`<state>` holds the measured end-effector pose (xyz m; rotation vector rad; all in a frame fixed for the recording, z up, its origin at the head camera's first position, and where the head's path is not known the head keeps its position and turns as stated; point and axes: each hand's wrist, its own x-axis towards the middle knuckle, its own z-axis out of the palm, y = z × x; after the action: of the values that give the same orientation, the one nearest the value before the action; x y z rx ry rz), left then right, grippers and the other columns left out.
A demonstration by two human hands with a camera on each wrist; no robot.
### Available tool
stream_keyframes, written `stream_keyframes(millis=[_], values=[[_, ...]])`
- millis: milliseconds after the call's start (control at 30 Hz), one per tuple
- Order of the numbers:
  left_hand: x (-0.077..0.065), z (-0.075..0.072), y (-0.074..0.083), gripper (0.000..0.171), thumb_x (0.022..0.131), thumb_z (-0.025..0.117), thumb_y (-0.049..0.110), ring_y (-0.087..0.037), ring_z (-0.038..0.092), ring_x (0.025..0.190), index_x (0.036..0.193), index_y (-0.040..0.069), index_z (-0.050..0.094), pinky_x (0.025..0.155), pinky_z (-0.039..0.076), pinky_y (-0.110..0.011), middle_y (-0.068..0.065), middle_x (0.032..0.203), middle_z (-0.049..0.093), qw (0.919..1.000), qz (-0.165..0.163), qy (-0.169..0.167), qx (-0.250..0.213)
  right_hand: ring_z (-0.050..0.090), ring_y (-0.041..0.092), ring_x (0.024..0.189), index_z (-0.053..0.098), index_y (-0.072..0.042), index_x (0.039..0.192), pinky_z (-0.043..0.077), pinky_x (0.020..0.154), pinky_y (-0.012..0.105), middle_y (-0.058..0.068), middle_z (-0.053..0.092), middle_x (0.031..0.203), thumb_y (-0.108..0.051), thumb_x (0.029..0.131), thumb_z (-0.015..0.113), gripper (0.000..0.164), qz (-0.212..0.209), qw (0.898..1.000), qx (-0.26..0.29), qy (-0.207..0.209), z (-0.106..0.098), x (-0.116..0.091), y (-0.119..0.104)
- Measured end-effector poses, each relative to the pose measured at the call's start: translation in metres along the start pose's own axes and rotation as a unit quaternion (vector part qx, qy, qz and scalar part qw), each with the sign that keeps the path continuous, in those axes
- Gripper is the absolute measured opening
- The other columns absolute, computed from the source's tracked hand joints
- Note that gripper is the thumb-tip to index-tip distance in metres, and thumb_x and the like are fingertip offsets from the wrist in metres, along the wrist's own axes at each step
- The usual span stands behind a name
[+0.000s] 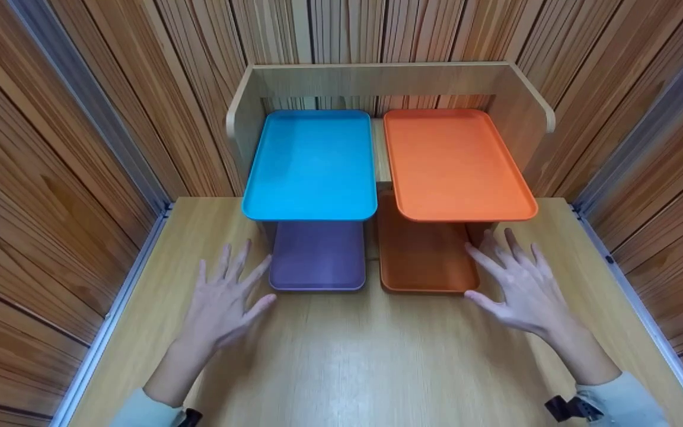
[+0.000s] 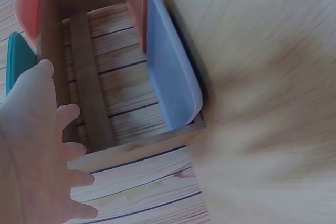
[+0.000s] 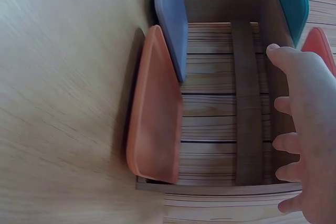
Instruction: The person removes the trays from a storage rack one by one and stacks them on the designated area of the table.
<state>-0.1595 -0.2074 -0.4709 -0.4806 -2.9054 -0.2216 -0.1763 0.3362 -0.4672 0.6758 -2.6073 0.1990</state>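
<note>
My left hand (image 1: pixel 218 305) hovers over the table at the left, fingers spread, near a purple tray (image 1: pixel 318 256) on the shelf's lower level. On the other side my right hand (image 1: pixel 525 290) is held with spread fingers beside a brown-orange tray (image 1: pixel 427 258), also on the lower level. Neither hand holds anything. Above these lie a blue tray (image 1: pixel 312 166) on the left and a bright orange tray (image 1: pixel 460 166) on the right, both on the upper level. No objects lie on the visible tray surfaces.
A two-level wooden shelf (image 1: pixel 383 80) stands at the back of the light wooden table (image 1: pixel 353 356). Wood-plank walls (image 1: pixel 39 178) with metal edge rails (image 1: pixel 110 332) close in the left, back and right sides.
</note>
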Motion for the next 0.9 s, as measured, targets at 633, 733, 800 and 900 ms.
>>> stream_keyframes(millis=[633, 733, 800, 900], values=[[0.026, -0.057, -0.029, 0.072, 0.113, 0.049, 0.058, -0.055, 0.014, 0.174, 0.177, 0.027, 0.037, 0.135, 0.012, -0.087, -0.020, 0.189, 0.016, 0.9982, -0.055, 0.016, -0.019, 0.036, 0.062, 0.165, 0.066, -0.016, 0.158, 0.031, 0.119, 0.096, 0.026, 0.046, 0.177, -0.049, 0.092, 0.082, 0.075, 0.046, 0.999, 0.025, 0.011, -0.029, 0.003, 0.020], [0.032, -0.063, -0.030, 0.072, 0.114, 0.048, 0.057, -0.055, 0.013, 0.175, 0.178, 0.026, 0.036, 0.135, 0.011, -0.087, -0.021, 0.189, 0.016, 0.9975, -0.059, 0.027, -0.028, 0.037, 0.062, 0.164, 0.065, -0.018, 0.159, 0.032, 0.118, 0.096, 0.026, 0.046, 0.176, -0.049, 0.091, 0.083, 0.077, 0.051, 0.998, 0.022, 0.017, -0.034, 0.005, 0.023], [0.038, -0.066, -0.028, 0.072, 0.114, 0.047, 0.056, -0.055, 0.013, 0.175, 0.178, 0.026, 0.035, 0.135, 0.011, -0.086, -0.021, 0.190, 0.015, 0.9969, -0.061, 0.035, -0.034, 0.038, 0.063, 0.163, 0.064, -0.018, 0.160, 0.032, 0.118, 0.096, 0.027, 0.047, 0.175, -0.049, 0.091, 0.083, 0.078, 0.056, 0.998, 0.021, 0.020, -0.037, 0.006, 0.025], [0.045, -0.071, -0.028, 0.070, 0.115, 0.047, 0.055, -0.054, 0.013, 0.175, 0.178, 0.027, 0.035, 0.135, 0.012, -0.086, -0.021, 0.190, 0.015, 0.9956, -0.067, 0.049, -0.043, 0.038, 0.062, 0.163, 0.062, -0.018, 0.162, 0.031, 0.120, 0.095, 0.028, 0.048, 0.174, -0.049, 0.092, 0.082, 0.079, 0.067, 0.997, 0.027, 0.023, -0.036, 0.007, 0.026]])
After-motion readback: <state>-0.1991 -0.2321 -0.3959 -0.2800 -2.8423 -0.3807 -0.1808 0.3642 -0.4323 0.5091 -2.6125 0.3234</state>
